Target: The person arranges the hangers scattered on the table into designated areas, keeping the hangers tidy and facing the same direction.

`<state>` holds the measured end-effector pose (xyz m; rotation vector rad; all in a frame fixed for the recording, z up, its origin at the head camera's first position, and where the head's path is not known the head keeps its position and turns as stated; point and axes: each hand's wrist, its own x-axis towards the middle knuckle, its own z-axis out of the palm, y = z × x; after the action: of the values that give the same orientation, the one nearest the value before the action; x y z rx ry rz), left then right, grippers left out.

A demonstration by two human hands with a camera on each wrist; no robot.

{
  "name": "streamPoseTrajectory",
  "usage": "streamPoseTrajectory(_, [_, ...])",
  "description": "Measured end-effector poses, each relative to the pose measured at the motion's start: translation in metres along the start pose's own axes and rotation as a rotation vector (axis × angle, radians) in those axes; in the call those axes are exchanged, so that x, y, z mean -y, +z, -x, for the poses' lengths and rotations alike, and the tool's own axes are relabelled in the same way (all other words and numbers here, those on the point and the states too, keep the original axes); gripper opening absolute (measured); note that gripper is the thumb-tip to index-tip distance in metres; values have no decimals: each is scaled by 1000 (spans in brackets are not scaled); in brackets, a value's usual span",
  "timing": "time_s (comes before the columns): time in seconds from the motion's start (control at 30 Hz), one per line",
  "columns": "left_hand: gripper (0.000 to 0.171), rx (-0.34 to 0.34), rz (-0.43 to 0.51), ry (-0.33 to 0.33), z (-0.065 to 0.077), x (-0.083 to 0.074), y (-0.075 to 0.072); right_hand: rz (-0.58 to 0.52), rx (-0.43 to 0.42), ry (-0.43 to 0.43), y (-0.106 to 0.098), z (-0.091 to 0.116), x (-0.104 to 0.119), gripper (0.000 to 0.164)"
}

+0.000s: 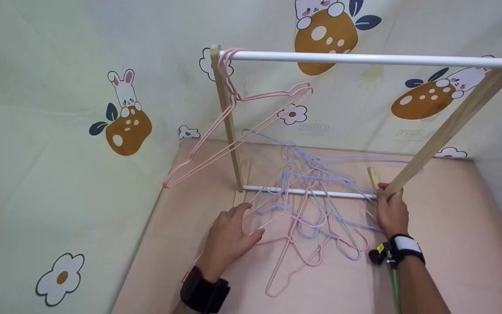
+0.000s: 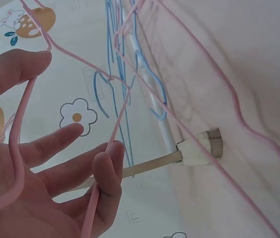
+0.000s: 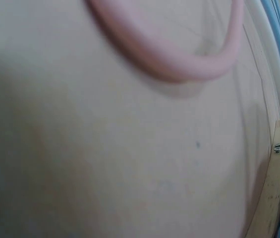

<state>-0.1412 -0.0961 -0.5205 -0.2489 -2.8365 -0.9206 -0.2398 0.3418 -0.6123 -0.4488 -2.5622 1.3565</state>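
My left hand (image 1: 229,237) holds a thin pink hanger (image 2: 118,124); in the left wrist view its lower fingers curl round one wire while the thumb rests against another. At the lower right, my right hand (image 1: 392,213) grips the base of the wooden post (image 1: 451,126) of a small clothes rack. Between the hands lies a tangle of pink and blue hangers (image 1: 355,157), partly over the rack's white lower bar (image 1: 347,194). Pink hangers (image 1: 264,95) hang at the left end of the top bar (image 1: 364,58). The right wrist view barely catches the right hand.
The rack stands on a pale pink surface (image 1: 447,244) near a corner. Patterned cloth walls (image 1: 59,174) rise behind it and to the left. A green cable (image 1: 395,283) runs from the right wrist camera. Close by, a pink hanger loop (image 3: 189,69) crosses the right wrist view.
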Motion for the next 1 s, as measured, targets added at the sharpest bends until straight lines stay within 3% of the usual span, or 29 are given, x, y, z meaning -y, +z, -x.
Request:
streamPoseTrajectory(0.3, [60, 7, -14, 12, 2, -4, -14, 8, -2, -8, 0, -1, 1, 47])
streamPoseTrajectory(0.53, [62, 86, -24, -25, 5, -8, -19, 5, -4, -11, -1, -1, 0, 47])
streamPoseTrajectory(0.8, [64, 200, 32, -74, 5, -13, -23, -2, -5, -6, 0, -3, -1, 47])
streamPoseTrajectory(1.0, [62, 241, 37, -108, 5, -15, -25, -6, -2, -9, 1, -5, -3, 48])
